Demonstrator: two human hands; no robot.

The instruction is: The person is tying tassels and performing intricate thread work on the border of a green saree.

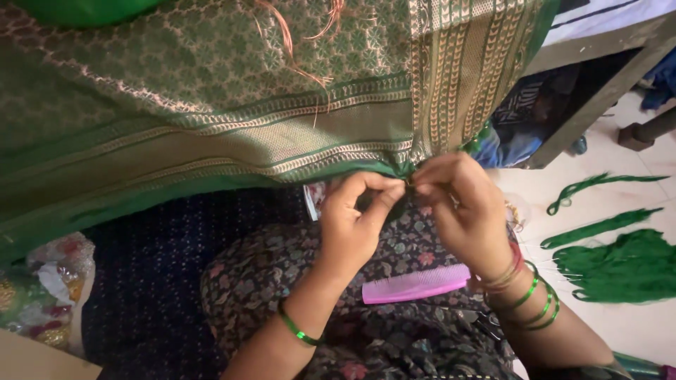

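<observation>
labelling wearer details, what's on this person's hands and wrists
The left hand has one thin shiny green bangle at the wrist. The right hand wears several green bangles plus a few reddish-gold ones. No sleeves show on the forearms; no rings are visible on the fingers.

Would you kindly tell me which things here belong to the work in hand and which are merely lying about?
In use:
green patterned cloth, its edge pinched by left hand and right hand

Lying about:
pink comb on the lap
green thread bundles on the floor
plastic bag, at the left

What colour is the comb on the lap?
Pink comb; clearest in the head view.
</observation>
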